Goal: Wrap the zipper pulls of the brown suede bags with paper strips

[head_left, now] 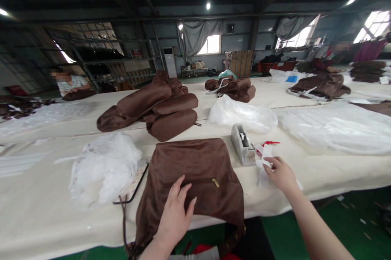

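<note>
A brown bag [195, 158] with a zipped pocket and a brass-coloured zip pull [215, 182] lies at the table's front edge, its strap hanging over. My left hand [175, 211] is over the bag's front, below the zip line, fingers spread and holding nothing. To the right of the bag, my right hand [282, 174] pinches a small white paper slip [266, 153] between thumb and fingers. More white slips [263, 176] lie under that hand, and a bit of red ribbon [271, 142] shows behind it. A grey tape dispenser [243, 146] stands between the bag and my right hand.
Crumpled clear plastic [105, 166] sits at the left, beside a black-edged flat object [137, 186]. Stuffed brown bags [174, 117] are heaped behind. Plastic bags [339, 125] spread across the right of the cream-covered table [214, 127]. Two other people work at the far left and far right.
</note>
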Demonstrator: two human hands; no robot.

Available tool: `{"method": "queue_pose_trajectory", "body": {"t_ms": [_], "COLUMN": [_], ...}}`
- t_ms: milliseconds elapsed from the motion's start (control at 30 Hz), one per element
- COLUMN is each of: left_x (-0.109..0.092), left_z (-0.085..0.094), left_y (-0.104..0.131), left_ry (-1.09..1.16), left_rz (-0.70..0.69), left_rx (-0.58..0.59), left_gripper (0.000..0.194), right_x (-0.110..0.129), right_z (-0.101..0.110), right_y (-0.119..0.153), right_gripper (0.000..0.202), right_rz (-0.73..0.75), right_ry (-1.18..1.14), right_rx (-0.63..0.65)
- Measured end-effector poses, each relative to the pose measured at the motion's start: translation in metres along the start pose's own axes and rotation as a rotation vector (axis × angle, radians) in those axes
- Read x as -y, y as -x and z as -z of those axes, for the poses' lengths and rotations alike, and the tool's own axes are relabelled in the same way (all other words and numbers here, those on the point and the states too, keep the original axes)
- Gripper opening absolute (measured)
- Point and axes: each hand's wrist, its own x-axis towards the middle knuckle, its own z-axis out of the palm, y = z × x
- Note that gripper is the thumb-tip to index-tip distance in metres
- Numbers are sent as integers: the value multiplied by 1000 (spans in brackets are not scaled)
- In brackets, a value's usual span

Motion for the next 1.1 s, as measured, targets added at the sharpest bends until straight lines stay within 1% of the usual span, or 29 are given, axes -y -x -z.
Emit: {"method": "queue_pose_trajectory", "body": {"t_ms": [100, 167, 267, 367, 400, 433, 500, 533, 567, 600, 633, 667, 700, 733, 767, 833, 867, 933, 1000, 1033, 1100], "left_x": [-5, -7, -11, -15, -17, -19, -26, -30, -34, -38, -42, -45, -48, -50, -51, -51, -50, -46, -42, -40, -38], "left_z": [-1, -1, 1, 6, 9, 11, 13, 13, 12, 11, 9, 7, 5, 3, 3, 3, 4, 5, 3, 1, -4], "left_y": [0, 0, 0, -1, -1, -2, -4, -6, -7, -9, -12, -14, -16, -18, -19, -20, -19, -15, -11, -9, -7], "left_ry": [16, 23, 50, 126, 163, 207, 331, 414, 508, 607, 702, 783, 841, 873, 881, 845, 818, 785, 777, 778, 781], "left_rz": [-21, -28, -19, 1, 15, 35, 96, 143, 200, 261, 320, 369, 403, 421, 427, 429, 428, 429, 439, 445, 449], "left_rx": [14, 23, 35, 49, 55, 61, 78, 91, 113, 142, 175, 205, 227, 239, 243, 237, 237, 249, 267, 277, 287], "left_gripper": [32, 31, 30, 29, 29, 29, 31, 32, 32, 32, 32, 31, 31, 31, 31, 31, 30, 30, 29, 29, 29], "right_x": [9, 10, 5, 5, 8, 15, 35, 48, 61, 73, 84, 91, 95, 96, 93, 79, 71, 55, 44, 41, 35], "right_z": [-1, -2, -2, 4, 7, 10, 16, 18, 18, 17, 13, 9, 3, -2, -7, -11, -10, -2, 11, 17, 29], "right_y": [0, -1, -1, 2, 5, 10, 23, 30, 38, 45, 51, 54, 56, 55, 52, 44, 40, 34, 32, 31, 28], "right_gripper": [21, 23, 26, 25, 24, 24, 25, 25, 26, 26, 26, 27, 27, 28, 28, 29, 29, 30, 34, 36, 38], "right_rz": [85, 68, -35, -117, -126, -123, -61, 10, 104, 212, 313, 389, 424, 415, 363, 190, 94, -91, -224, -256, -248], "right_ry": [192, 258, 235, 163, 137, 105, 26, -11, -35, -41, -27, 1, 36, 70, 96, 87, 43, -105, -247, -281, -267], "right_rx": [108, 129, 60, 1, -47, -123, -317, -391, -419, -400, -349, -285, -226, -181, -160, -182, -206, -270, -361, -420, -535]}}
